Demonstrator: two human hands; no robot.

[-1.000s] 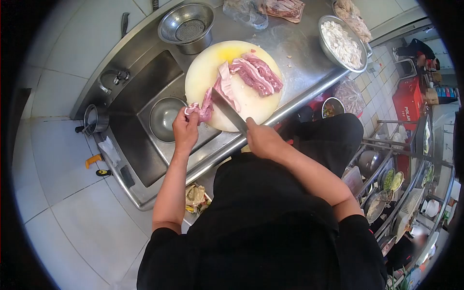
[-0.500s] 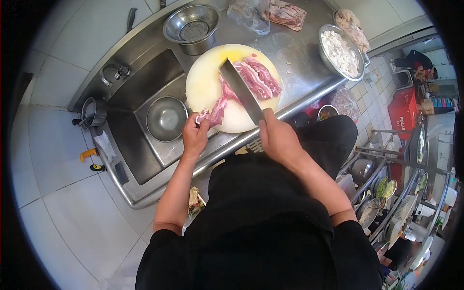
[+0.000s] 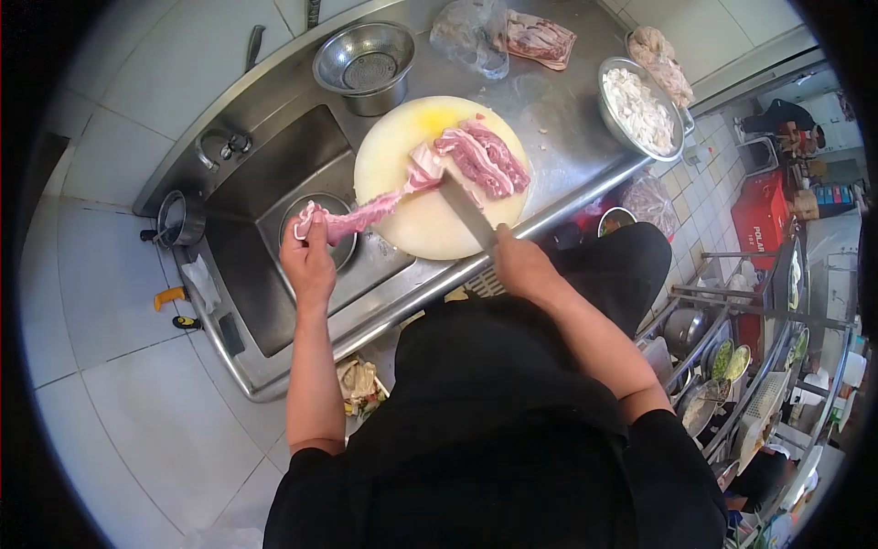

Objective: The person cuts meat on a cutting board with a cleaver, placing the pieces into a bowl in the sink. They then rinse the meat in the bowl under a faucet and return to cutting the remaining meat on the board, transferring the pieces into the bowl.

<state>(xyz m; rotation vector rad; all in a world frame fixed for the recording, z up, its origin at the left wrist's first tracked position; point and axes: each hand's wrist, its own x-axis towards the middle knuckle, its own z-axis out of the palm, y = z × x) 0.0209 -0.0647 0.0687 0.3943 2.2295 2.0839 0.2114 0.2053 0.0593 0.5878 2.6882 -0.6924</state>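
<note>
My left hand [image 3: 309, 261] grips one end of a long strip of raw meat [image 3: 366, 214], stretched from over the sink across to the round cutting board [image 3: 421, 238]. The strip's far end lies on the board. My right hand [image 3: 526, 263] is closed around the handle of a cleaver [image 3: 468, 210], its broad blade slanting over the board with the tip by the strip's far end. On the board's right side lie cut slabs of raw meat [image 3: 485, 157], red with pale fat. Behind the strip and my left hand, a metal bowl [image 3: 311, 203] in the sink is partly hidden.
A metal sink [image 3: 261, 316] with a faucet [image 3: 219, 146] is on the left. Along the counter stand a strainer [image 3: 366, 64], a plastic bag [image 3: 471, 37], a meat slab [image 3: 540, 39] and a bowl of white pieces [image 3: 640, 110]. Racks with dishes [image 3: 732, 361] stand at right.
My left hand has moved left, out over the sink, pulling the meat strip into a long stretch. The cleaver has shifted slightly down, its tip now by the strip's far end.
</note>
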